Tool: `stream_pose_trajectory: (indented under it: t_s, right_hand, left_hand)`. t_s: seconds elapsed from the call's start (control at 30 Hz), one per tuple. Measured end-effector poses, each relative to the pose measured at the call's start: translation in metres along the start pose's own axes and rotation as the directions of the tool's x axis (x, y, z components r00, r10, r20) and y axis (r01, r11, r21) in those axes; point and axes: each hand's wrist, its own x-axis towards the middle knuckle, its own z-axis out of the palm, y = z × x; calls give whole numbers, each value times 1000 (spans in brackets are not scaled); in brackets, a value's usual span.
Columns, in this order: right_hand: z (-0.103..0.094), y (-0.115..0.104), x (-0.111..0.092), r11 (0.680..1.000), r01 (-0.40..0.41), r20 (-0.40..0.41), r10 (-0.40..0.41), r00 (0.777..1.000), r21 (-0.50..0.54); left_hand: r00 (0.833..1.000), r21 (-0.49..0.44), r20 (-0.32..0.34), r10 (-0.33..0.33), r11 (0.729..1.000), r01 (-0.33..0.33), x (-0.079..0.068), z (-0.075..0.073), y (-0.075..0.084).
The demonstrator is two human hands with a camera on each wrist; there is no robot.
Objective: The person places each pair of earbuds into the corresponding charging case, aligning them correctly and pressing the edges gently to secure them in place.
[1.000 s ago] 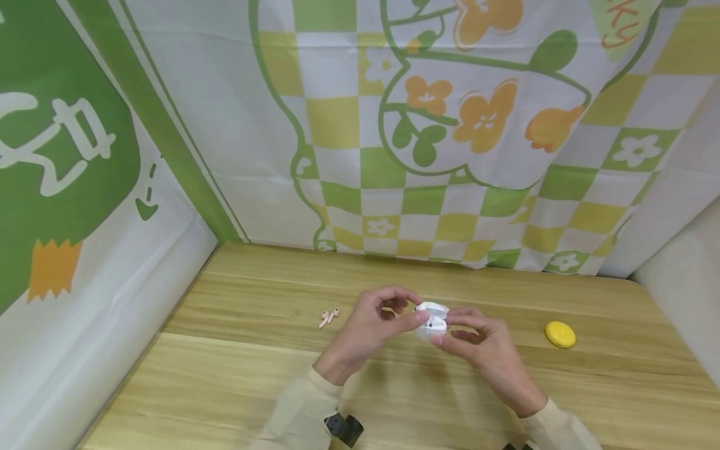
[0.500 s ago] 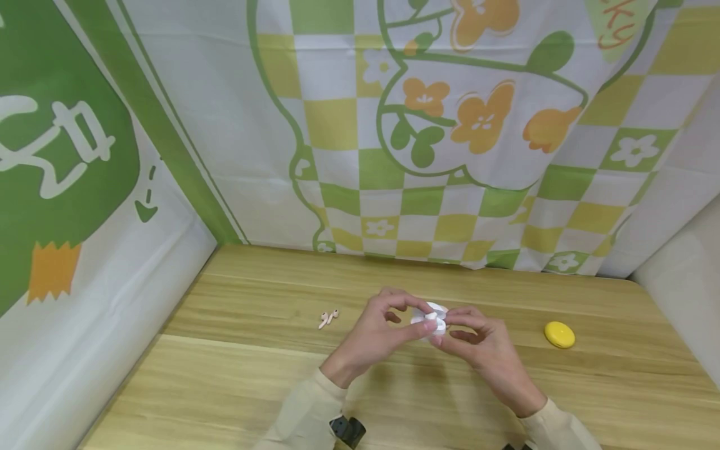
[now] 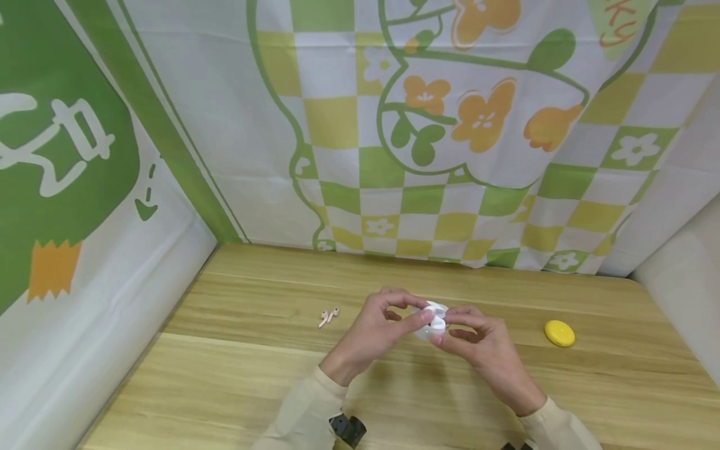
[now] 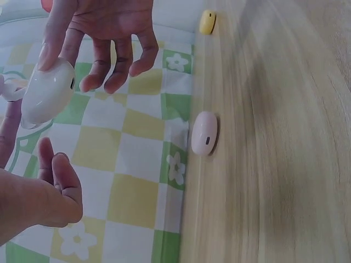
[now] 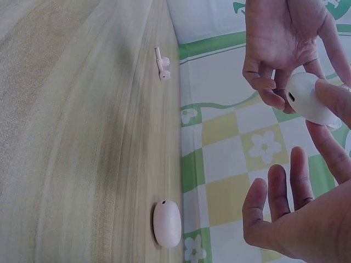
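A white earbud case [image 3: 429,332] with its lid raised is held above the table between the thumb and fingers of my right hand [image 3: 492,350]. In the left wrist view, the rounded back of that case [image 4: 48,93] faces the camera. My left hand [image 3: 374,328] comes in from the other side, thumb and index finger at the opened case. Those fingertips pinch a white earbud [image 4: 12,90], partly cut off by the left edge of the left wrist view. My left hand's other fingers are loosely bent.
Two pale pink earbuds [image 3: 329,317] lie on the wooden table [image 3: 236,369], left of the hands. A pink earbud case [image 4: 204,133] sits by the back edge, hidden by the hands in the head view. To the right lies a yellow case [image 3: 559,334]. A patterned cloth [image 3: 422,206] hangs behind.
My left hand has shifted slightly right, its fingertips working at the opened case. A white earbud showed raised at the case half a second ago; now the left thumb partly covers that spot.
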Motion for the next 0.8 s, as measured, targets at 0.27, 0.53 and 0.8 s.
stream_pose_trajectory:
  t_s: [0.27,0.53,0.8]
  right_hand:
    - [-1,0,-1,1000,0,1,0,1000,1]
    - [-1,0,-1,1000,-2,7,2,1000,7]
    - [0,-2,-1,1000,-4,12,4,1000,8]
  left_hand:
    - [998,194,22,61,979,-64,-5,-4,4]
    - [994,296,65,84,950,-100,-9,-9,8]
    - [990,238,85,116,962,-133,-9,-10,11]
